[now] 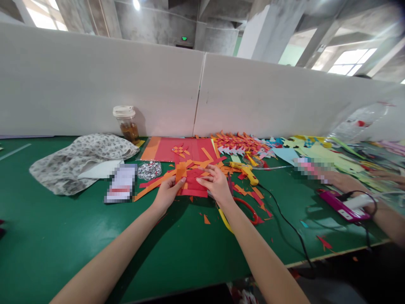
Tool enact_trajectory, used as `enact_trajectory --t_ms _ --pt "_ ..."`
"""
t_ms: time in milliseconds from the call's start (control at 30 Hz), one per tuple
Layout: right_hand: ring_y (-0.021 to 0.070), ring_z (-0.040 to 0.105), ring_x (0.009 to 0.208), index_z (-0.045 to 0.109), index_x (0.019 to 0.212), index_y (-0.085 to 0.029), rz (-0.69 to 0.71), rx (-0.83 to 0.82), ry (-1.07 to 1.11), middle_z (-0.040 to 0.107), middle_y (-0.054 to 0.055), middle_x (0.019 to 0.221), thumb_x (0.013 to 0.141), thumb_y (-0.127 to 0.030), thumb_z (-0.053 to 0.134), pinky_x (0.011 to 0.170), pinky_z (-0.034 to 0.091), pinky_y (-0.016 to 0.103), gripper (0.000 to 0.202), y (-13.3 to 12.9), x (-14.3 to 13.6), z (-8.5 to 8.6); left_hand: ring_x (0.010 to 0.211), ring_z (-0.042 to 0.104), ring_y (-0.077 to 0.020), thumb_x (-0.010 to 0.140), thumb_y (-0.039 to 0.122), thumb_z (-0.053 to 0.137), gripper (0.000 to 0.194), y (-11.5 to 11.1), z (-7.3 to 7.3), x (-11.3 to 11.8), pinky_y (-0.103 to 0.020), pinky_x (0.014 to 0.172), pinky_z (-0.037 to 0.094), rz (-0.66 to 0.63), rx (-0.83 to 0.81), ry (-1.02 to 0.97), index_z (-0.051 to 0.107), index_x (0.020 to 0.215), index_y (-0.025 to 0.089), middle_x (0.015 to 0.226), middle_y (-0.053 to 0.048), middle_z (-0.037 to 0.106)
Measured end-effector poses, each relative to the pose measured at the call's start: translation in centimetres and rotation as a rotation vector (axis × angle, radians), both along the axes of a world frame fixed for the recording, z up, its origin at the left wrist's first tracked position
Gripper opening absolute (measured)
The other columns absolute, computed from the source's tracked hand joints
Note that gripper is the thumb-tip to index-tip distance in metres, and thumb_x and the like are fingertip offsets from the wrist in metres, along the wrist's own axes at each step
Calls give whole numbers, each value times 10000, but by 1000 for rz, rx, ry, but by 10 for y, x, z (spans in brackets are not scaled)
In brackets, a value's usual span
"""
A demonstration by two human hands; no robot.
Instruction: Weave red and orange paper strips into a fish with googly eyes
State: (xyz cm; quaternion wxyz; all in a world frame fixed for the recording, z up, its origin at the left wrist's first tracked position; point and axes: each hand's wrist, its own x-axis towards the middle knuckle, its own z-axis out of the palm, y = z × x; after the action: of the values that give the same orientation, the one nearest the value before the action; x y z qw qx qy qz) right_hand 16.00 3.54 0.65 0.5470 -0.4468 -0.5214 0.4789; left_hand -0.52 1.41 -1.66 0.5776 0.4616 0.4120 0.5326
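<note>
My left hand (167, 192) pinches an orange paper strip (181, 173) at the left edge of a red paper piece (193, 181) lying on the green table (63, 236). My right hand (215, 182) presses its fingers on the right side of the same red piece. Loose orange and red strips (152, 183) fan out around it. A finished woven paper fish (179, 150) lies on a red sheet (196, 148) just behind.
Red-and-yellow scissors (249, 211) lie right of my right wrist, a yellow glue gun (248, 171) and its black cord beyond. A bag of googly eyes (149, 169), a jar (126, 123), a patterned cloth (79, 158). Another person's hands (348, 183) work at the right beside a pink device (340, 207).
</note>
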Motion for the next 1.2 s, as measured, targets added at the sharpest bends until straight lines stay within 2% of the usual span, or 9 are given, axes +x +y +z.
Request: enact_trajectory --t_ms 167,300,400,500,633,833,1033,1100,1200 --pt "133 630 682 460 959 -201 -56 12 19 630 96 1084 528 -241 764 721 521 328 529 2 0 0 740 659 -188 687 454 687 365 -3 3 3 -282 692 497 -69 -1 -63 677 909 164 840 -45 718" --pt "168 632 817 475 966 -198 -112 77 -21 638 98 1066 546 -251 761 777 508 335 511 2 0 0 740 666 -195 676 451 699 380 -5 4 4 -291 696 500 -99 -20 -85 683 925 164 850 -51 722" --pt "167 634 807 475 980 -205 -69 46 -32 633 93 1093 543 -273 768 750 517 334 531 2 1 -1 740 665 -189 687 440 695 373 -5 4 3 -287 699 500 -76 -30 -86 680 935 161 854 -51 723" --pt "179 627 829 488 982 -204 -14 12 -70 634 90 1084 486 -256 796 717 518 318 586 2 1 -2 736 663 -184 682 437 700 373 -4 4 2 -276 694 499 -18 -40 -80 680 929 159 829 -46 724" --pt "125 605 685 497 1018 -204 -25 1 -71 594 95 1136 497 -266 791 678 514 305 600 2 3 -2 706 660 -180 662 442 714 362 -3 6 1 -277 696 500 2 -56 -86 685 876 152 791 -47 723" --pt "138 594 754 502 1052 -185 -149 55 -71 568 112 1140 524 -306 780 783 501 341 609 3 4 0 673 657 -180 641 463 722 392 -4 5 3 -267 650 494 -45 -70 -84 685 865 144 764 -54 720" --pt "127 603 696 489 1054 -198 -132 78 -6 575 105 1148 569 -323 756 792 508 360 568 3 3 1 675 658 -183 646 469 716 406 -4 3 3 -290 676 502 -67 -74 -78 682 889 146 783 -61 717" --pt "147 624 737 496 1041 -198 -136 75 14 586 106 1138 588 -353 747 808 506 364 540 2 2 3 689 661 -187 640 469 720 403 -4 3 3 -295 688 504 -65 -73 -87 684 881 147 785 -61 716" --pt "203 620 927 517 1018 -191 -156 59 33 606 110 1114 648 -434 696 850 495 366 477 1 0 6 700 661 -199 623 474 729 405 -4 4 3 -303 690 505 -44 -83 -87 686 852 144 760 -59 714"
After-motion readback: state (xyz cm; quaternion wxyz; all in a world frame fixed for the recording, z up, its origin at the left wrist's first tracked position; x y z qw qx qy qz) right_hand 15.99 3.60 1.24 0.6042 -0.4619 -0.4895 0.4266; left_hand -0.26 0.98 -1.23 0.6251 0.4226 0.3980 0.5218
